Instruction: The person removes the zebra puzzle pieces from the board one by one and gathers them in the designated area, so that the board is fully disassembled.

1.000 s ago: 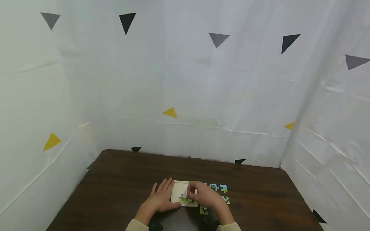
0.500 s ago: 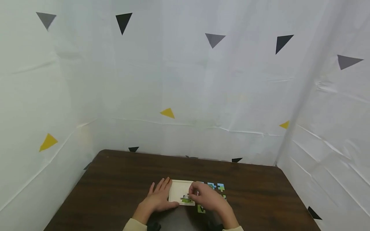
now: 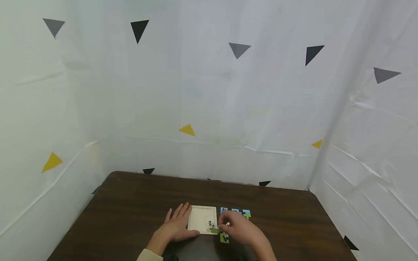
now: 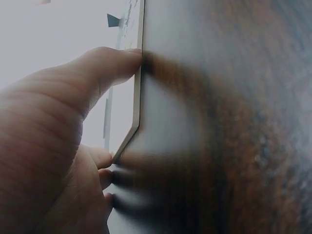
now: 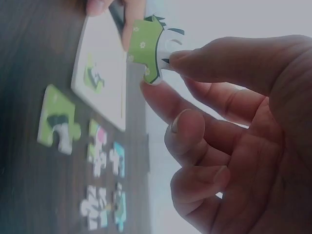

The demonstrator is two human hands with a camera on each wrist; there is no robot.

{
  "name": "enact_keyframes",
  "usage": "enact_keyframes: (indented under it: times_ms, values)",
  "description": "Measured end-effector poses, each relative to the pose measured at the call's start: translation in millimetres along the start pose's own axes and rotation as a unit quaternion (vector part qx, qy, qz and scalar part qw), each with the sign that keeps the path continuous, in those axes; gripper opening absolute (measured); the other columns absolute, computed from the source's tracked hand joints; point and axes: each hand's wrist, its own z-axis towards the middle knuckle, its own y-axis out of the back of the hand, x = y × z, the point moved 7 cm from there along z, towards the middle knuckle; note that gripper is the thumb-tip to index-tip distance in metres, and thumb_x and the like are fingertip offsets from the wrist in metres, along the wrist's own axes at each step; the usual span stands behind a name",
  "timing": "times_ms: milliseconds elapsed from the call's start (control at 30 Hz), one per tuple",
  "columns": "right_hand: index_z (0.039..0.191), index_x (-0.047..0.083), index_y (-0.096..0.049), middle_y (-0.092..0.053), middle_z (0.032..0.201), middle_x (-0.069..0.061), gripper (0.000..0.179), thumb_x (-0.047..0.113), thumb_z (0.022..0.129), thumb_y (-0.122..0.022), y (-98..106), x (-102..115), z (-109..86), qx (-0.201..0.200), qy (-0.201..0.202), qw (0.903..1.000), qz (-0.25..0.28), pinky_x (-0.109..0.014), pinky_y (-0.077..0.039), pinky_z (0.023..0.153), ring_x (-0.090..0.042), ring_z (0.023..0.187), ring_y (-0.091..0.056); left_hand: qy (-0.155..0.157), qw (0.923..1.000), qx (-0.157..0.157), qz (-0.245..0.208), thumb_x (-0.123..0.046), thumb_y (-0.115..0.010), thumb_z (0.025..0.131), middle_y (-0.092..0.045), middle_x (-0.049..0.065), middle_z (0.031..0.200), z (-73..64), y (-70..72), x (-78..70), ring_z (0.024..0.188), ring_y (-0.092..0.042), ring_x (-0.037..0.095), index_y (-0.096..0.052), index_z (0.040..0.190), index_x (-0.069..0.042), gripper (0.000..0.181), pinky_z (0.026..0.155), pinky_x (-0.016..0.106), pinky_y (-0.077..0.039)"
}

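Note:
My right hand (image 3: pixel 240 229) pinches a green and white jigsaw piece (image 5: pixel 145 45) between thumb and index finger, raised just off the right edge of the puzzle tray (image 3: pixel 197 216). Its other fingers are loosely curled in the right wrist view. A green piece with a black-and-white figure (image 3: pixel 210 227) lies in the tray's near right corner. On the tray's left side, my left hand (image 3: pixel 176 226) rests with fingers spread and straight. The left thumb (image 4: pixel 114 63) presses the near edge of the tray, and the other fingertips meet its left side.
Several loose jigsaw pieces lie right of the tray, among them a green one (image 5: pixel 57 119) nearest me and a blue-topped one (image 3: pixel 246 213) at the far right. All rest on a dark wooden table (image 3: pixel 147 192), with white patterned sheeting (image 3: pixel 209 90) behind it.
My right hand has moved from over the tray to its right edge, a piece in its fingers. The green piece in the tray now shows nearer the right corner. The left hand stays at the tray.

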Motion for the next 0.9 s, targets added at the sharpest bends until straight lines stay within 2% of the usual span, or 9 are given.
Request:
enact_keyframes:
  times_ms: [200,367,500,733,900]
  values:
    - [0.098,0.014,-0.066,-0.066,0.097,0.004,0.007,0.016,0.105,-0.069,16,-7,-6.6,-0.013,0.006,0.9999,-0.004,-0.028,-0.050,0.072,-0.010,0.086,-0.061,-0.010,0.9996,-0.026,0.004,-0.075,-0.072,0.089,-0.020,0.017,0.180,8.0,6.9,6.8,0.167,-0.014,0.042,-0.026,0.171,-0.004,0.117,0.130,0.073,-0.001]
    - [0.100,0.011,-0.066,-0.065,0.097,0.001,0.008,0.016,0.106,-0.068,26,-18,-13.2,0.002,-0.009,1.0000,0.002,-0.030,-0.050,0.072,-0.013,0.086,-0.060,-0.009,0.9992,-0.036,0.013,-0.075,-0.073,0.088,-0.021,0.018,0.179,9.1,12.5,12.7,0.167,-0.014,0.042,-0.027,0.170,-0.003,0.119,0.130,0.074,-0.001]
    - [0.099,0.008,-0.067,-0.065,0.094,-0.001,0.009,0.015,0.105,-0.068,33,-27,-15.5,0.003,-0.017,0.9998,0.001,-0.030,-0.048,0.071,-0.014,0.084,-0.058,-0.007,0.9990,-0.041,0.017,-0.076,-0.072,0.088,-0.020,0.017,0.180,13.0,11.8,19.6,0.167,-0.013,0.042,-0.026,0.171,-0.004,0.120,0.130,0.074,-0.001]
    - [0.097,0.004,-0.068,-0.066,0.092,-0.003,0.009,0.009,0.104,-0.065,30,-42,-17.4,0.040,-0.029,0.9986,0.020,-0.032,-0.047,0.069,-0.015,0.080,-0.057,-0.008,0.9991,-0.039,0.012,-0.076,-0.071,0.088,-0.020,0.019,0.179,8.1,16.6,15.4,0.167,-0.013,0.042,-0.025,0.170,-0.003,0.119,0.130,0.074,-0.001]
    - [0.095,0.002,-0.067,-0.065,0.089,-0.003,0.008,0.006,0.102,-0.065,25,-52,-17.6,0.045,-0.041,0.9980,0.020,-0.032,-0.044,0.065,-0.016,0.075,-0.055,-0.012,0.9993,-0.035,0.008,-0.075,-0.072,0.089,-0.021,0.020,0.179,7.1,16.0,13.1,0.167,-0.013,0.042,-0.026,0.170,-0.001,0.119,0.129,0.075,-0.001]
